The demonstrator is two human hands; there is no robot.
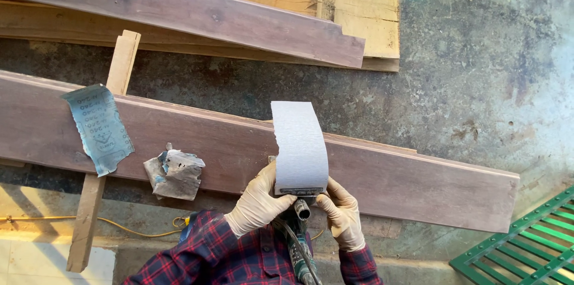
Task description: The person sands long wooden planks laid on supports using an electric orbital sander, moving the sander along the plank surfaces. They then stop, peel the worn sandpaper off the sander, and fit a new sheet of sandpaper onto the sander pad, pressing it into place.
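Grey sandpaper strip (300, 144) curls up and away from the sander (301, 213), its near end pinned at the tool's edge so it can lie flat along the pad. The left hand (258, 204) and right hand (342, 213), both gloved, pinch that near end from either side, fingers closed on it, probably over a clamp, though this is hidden. All this sits over the long plank's (388, 183) near edge. Two used sandpaper scraps (98, 126) lie toward the plank's left end.
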